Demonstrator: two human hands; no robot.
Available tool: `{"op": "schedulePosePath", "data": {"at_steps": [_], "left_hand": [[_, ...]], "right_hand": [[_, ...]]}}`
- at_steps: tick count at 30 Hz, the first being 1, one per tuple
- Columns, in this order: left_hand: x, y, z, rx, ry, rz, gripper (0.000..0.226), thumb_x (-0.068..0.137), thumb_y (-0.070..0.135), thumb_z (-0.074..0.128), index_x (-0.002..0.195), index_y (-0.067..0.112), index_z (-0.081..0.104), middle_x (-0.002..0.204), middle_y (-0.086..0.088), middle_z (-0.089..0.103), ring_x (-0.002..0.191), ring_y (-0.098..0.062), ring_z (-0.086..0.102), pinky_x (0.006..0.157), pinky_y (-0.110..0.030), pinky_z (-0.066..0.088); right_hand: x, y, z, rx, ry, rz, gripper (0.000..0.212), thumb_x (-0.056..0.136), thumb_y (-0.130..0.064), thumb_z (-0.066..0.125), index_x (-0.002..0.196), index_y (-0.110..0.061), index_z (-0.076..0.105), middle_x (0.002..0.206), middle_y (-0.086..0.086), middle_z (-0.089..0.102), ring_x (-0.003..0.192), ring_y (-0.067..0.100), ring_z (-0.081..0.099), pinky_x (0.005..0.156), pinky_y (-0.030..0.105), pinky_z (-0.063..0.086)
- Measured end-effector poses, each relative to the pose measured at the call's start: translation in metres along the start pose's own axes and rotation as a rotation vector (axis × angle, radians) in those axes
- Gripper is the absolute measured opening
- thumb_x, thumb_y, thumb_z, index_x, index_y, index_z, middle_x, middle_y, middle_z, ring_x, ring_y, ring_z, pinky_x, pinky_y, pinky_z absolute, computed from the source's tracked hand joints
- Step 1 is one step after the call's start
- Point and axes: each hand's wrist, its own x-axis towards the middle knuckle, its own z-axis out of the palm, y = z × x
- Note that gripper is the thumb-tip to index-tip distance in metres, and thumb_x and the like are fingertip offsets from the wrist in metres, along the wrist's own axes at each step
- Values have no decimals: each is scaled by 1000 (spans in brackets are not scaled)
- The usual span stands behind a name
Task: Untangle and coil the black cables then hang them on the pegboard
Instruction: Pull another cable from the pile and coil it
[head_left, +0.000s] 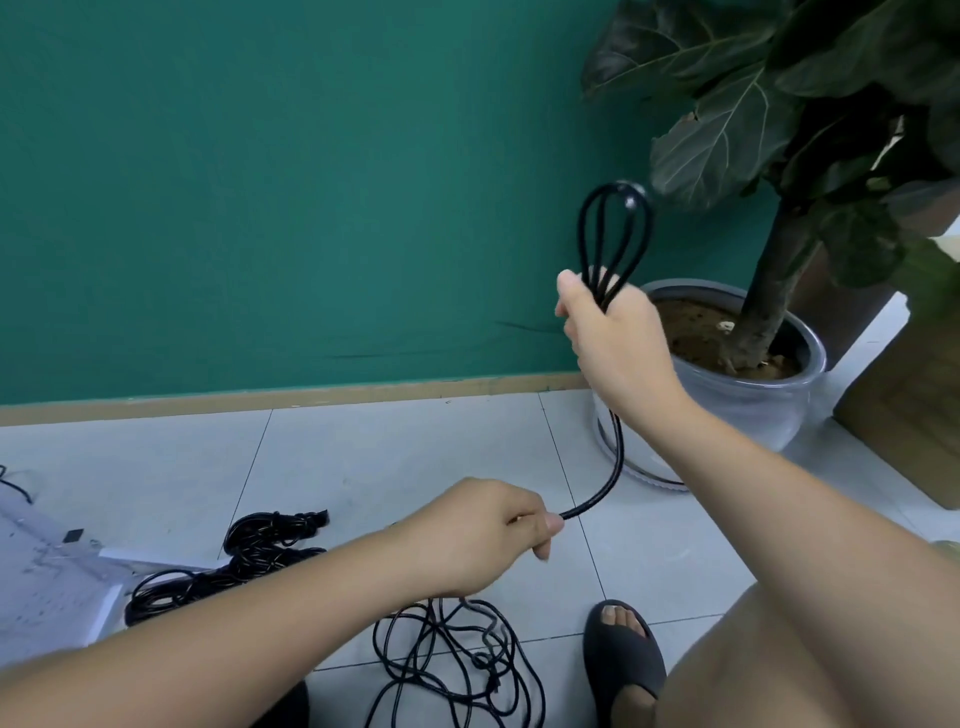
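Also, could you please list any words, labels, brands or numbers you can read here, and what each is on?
No text can be read anywhere in this view.
The small black patch on the white board: too small to show any letters.
The black cable, the plant pot and the sandal: no visible print.

Smooth, faintly glossy black cable (614, 457) – glossy pale floor tiles (415, 447), glazed grey pot (753, 405), matt green wall (260, 182)
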Motion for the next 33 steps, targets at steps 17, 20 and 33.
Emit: {"op": "schedulePosePath", "data": {"at_steps": [17,20,33], "left_hand": [[-19,-2,-101,-320,652,344,22,79,20,94,81,20,72,71,-10,64,60,-12,47,57,-26,41],[-19,-8,-115,-300,757,335,19,81,21,92,81,20,74,69,3,66,59,-12,51,58,-23,43],[-15,-4,-110,-413,768,257,38,86,39,89,94,16,59,78,-1,77,70,-28,65,77,-48,56]], "right_hand": [[-38,-3,26,94,-920,379,90,85,-95,37,97,-11,66,63,2,33,54,19,24,50,27,24],[-38,-9,24,225,-967,410,100,85,-97,27,102,-7,67,64,5,29,53,20,22,47,26,26],[-56,-28,20,377,-1211,300,41,88,-15,48,124,-4,64,73,12,29,55,21,24,58,36,35]]}}
